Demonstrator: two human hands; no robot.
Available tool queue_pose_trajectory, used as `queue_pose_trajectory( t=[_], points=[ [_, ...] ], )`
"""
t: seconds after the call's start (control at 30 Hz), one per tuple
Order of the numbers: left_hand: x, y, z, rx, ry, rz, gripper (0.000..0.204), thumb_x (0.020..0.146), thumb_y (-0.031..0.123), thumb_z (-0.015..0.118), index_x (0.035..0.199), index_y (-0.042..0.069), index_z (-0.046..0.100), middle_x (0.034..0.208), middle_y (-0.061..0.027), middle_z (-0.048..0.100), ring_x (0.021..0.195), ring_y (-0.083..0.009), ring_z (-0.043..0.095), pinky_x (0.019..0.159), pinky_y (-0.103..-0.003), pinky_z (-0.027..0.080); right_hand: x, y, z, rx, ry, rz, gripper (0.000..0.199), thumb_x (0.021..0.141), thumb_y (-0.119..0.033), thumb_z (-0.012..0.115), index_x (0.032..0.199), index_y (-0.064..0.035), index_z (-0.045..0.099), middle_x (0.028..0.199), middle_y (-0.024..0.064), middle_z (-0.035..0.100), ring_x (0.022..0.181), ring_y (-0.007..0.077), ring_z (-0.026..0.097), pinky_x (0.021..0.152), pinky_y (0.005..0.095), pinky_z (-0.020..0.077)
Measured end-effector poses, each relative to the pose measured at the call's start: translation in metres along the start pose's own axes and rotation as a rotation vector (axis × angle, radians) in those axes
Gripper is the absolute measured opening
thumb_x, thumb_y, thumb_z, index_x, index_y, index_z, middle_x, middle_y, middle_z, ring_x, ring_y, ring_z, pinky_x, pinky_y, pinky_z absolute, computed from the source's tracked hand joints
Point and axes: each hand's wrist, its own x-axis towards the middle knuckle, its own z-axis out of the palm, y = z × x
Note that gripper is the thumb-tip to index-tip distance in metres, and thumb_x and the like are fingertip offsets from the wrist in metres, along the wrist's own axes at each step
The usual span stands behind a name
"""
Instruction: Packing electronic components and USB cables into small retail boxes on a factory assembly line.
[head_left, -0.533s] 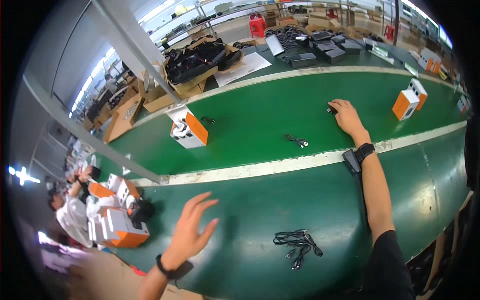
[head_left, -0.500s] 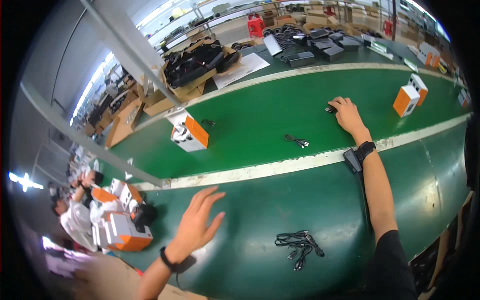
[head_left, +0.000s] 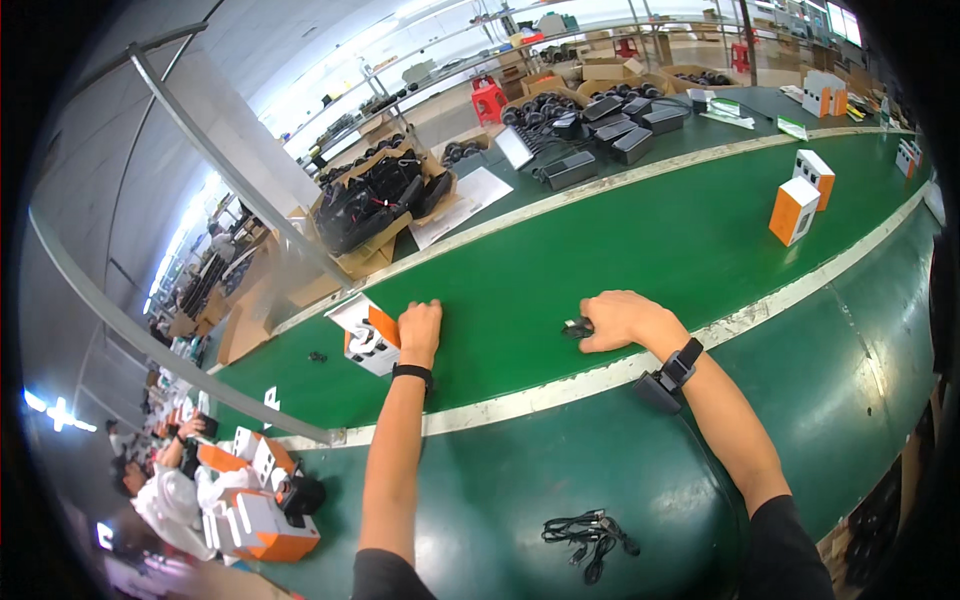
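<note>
My right hand [head_left: 622,322] is low over the green belt [head_left: 690,235], its fingers closed on a small black cable [head_left: 577,327] with one end sticking out. My left hand [head_left: 420,328] reaches onto the belt at the right side of an orange-and-white box [head_left: 372,337]. Its fingers are curled in, and whatever they hold is hidden. The box stands with its lid flap raised and white and black contents showing. Left of it on the belt lies another small black cable [head_left: 317,356]. Several black cables [head_left: 590,540] lie in a loose pile on the near table.
Two orange-and-white boxes [head_left: 795,211] stand at the belt's right. More opened boxes [head_left: 262,525] crowd the near left, by a person [head_left: 165,500]. A metal post [head_left: 235,185] rises at left. Beyond the belt are a carton of black items [head_left: 375,205] and black cases [head_left: 632,145].
My left hand has gone from above the near table to beside the box. The right hand has moved left and nearer, to where a cable lay. The view has shifted.
</note>
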Motion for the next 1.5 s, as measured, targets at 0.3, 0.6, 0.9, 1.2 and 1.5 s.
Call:
queue_pose_trajectory(
  t=[0.3,0.6,0.9,1.2,1.5],
  points=[
    [-0.186,0.075,-0.190,-1.047,-0.049,0.267,0.042,0.087,0.024,0.086,0.126,0.013,0.073,0.105,-0.0104,0.077,0.102,-0.0311,0.071,0.090,-0.043,0.058,-0.023,-0.003,-0.026,-0.048,-0.160,-0.081,0.030,0.075,-0.025,0.076,0.078,0.0030,0.067,0.069,0.0178,0.067,0.065,0.0350,0.066,0.063,0.0446,0.0523],
    [-0.128,-0.052,-0.051,-1.131,0.376,-0.369,0.144,0.065,0.025,0.103,0.168,0.000,0.006,0.170,-0.0342,0.017,0.160,-0.0458,0.019,0.131,-0.051,0.024,-0.102,-0.095,-0.012,-0.088,-0.397,-0.422,0.032,0.078,-0.026,0.088,0.095,-0.0032,0.073,0.080,0.0113,0.073,0.075,0.0314,0.071,0.067,0.0404,0.0552],
    [-0.112,-0.067,-0.009,-1.421,0.250,-0.450,0.085,0.064,0.014,0.103,0.134,-0.005,0.060,0.130,-0.0135,0.069,0.118,-0.0253,0.067,0.105,-0.036,0.052,-0.131,-0.136,-0.011,-0.047,-0.483,-0.225,0.037,0.077,-0.011,0.089,0.109,-0.0009,0.072,0.080,0.0106,0.070,0.071,0.0292,0.073,0.064,0.0402,0.0555],
    [-0.238,0.011,-0.138,-1.778,0.113,-0.254,0.077,0.073,0.008,0.097,0.139,-0.002,0.057,0.130,-0.0098,0.070,0.120,-0.0207,0.068,0.107,-0.036,0.053,-0.132,-0.141,-0.045,0.228,-0.196,-0.273,0.036,0.080,-0.011,0.090,0.111,-0.0023,0.075,0.081,0.0114,0.074,0.076,0.0224,0.072,0.068,0.0349,0.0559],
    [-0.260,0.032,-0.160,-1.935,0.127,-0.267,0.061,0.084,0.006,0.089,0.134,0.002,0.055,0.122,-0.0051,0.067,0.114,-0.0139,0.066,0.101,-0.031,0.054,-0.133,-0.193,-0.010,0.850,0.104,-0.315,0.029,0.088,0.001,0.082,0.117,-0.0012,0.076,0.104,0.0070,0.075,0.097,0.0150,0.074,0.072,0.0286,0.0647]
  ],
)
